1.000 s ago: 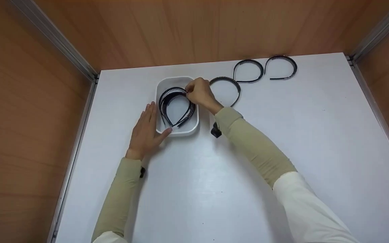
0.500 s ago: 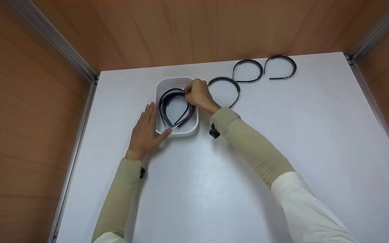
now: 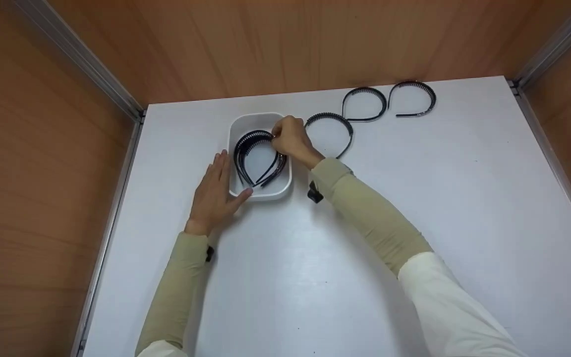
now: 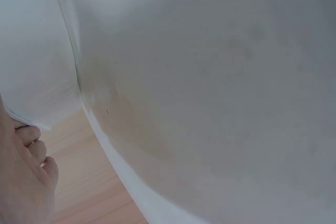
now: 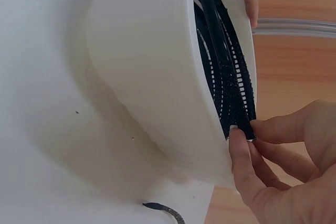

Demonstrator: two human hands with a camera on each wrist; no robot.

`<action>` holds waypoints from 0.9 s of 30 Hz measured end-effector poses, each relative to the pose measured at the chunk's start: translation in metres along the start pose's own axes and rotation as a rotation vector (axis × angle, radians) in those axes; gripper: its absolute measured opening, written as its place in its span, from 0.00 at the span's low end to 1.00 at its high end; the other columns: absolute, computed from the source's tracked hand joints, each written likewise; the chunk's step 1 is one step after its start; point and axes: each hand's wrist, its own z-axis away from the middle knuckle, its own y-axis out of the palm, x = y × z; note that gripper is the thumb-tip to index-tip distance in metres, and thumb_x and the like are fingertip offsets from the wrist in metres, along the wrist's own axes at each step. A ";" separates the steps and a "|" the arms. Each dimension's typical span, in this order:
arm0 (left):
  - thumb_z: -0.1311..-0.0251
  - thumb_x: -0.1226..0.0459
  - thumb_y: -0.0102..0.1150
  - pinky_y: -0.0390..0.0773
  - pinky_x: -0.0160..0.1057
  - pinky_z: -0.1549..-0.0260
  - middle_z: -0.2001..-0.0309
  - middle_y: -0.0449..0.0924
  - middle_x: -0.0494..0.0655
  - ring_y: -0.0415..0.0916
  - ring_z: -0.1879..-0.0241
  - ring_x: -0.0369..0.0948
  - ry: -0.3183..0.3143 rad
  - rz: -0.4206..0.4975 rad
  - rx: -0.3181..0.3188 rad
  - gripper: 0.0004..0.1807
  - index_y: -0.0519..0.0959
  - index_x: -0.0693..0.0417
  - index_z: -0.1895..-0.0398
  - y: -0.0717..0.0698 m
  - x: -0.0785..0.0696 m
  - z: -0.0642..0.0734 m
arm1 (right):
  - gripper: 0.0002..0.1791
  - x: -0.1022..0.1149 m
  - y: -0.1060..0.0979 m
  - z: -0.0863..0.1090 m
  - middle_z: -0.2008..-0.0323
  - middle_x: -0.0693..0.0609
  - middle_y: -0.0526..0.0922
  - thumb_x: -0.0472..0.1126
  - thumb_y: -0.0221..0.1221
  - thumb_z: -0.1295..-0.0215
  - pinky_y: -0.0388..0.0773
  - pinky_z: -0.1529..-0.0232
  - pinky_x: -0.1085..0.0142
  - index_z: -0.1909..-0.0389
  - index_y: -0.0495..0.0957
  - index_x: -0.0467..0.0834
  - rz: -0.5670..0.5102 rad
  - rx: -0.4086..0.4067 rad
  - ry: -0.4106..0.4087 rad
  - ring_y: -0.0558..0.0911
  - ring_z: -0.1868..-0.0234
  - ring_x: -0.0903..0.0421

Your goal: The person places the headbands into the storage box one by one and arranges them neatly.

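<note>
Several black toothed headbands (image 3: 242,157) lie nested in a white tub (image 3: 286,187). At the tub's right rim, my right hand (image 3: 293,138) pinches one headband; the right wrist view has the thumb and fingertips of that hand (image 5: 286,163) on the headband (image 5: 231,72). My left hand (image 3: 212,191) rests with straight fingers along the tub's left side, thumb at the front rim. Only part of the left hand (image 4: 26,171) shows in the left wrist view, beside the tub wall (image 4: 37,56).
Right of the tub, a headband (image 3: 349,130) lies on the white table (image 3: 414,198), partly behind the right hand. Two more headbands, one in the middle (image 3: 383,106) and one farther right (image 3: 433,96), lie near the back edge. Wood-grain panels (image 3: 285,44) border the table.
The right hand has shifted very slightly left and the headband in its fingers has settled a little lower in the tub. The left hand has stayed in place.
</note>
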 end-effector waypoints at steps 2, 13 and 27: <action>0.29 0.32 0.55 0.45 0.50 0.14 0.12 0.42 0.56 0.38 0.12 0.49 0.001 0.001 0.002 0.59 0.44 0.62 0.13 0.000 0.001 0.000 | 0.14 0.000 0.000 0.000 0.57 0.41 0.91 0.27 0.63 0.41 0.85 0.55 0.61 0.55 0.90 0.32 0.003 -0.002 -0.005 0.84 0.57 0.51; 0.30 0.31 0.54 0.47 0.51 0.14 0.12 0.44 0.58 0.41 0.13 0.52 0.019 -0.002 -0.010 0.60 0.45 0.63 0.13 0.001 0.001 -0.001 | 0.15 0.001 -0.001 0.001 0.56 0.40 0.90 0.27 0.63 0.39 0.85 0.51 0.60 0.53 0.89 0.31 0.019 -0.010 -0.015 0.85 0.53 0.50; 0.29 0.31 0.53 0.47 0.52 0.14 0.12 0.43 0.58 0.41 0.13 0.52 0.024 -0.013 -0.019 0.60 0.45 0.64 0.13 0.003 0.002 0.000 | 0.16 -0.003 -0.008 0.003 0.55 0.40 0.90 0.28 0.61 0.38 0.82 0.57 0.63 0.51 0.88 0.31 0.002 0.005 -0.029 0.83 0.58 0.52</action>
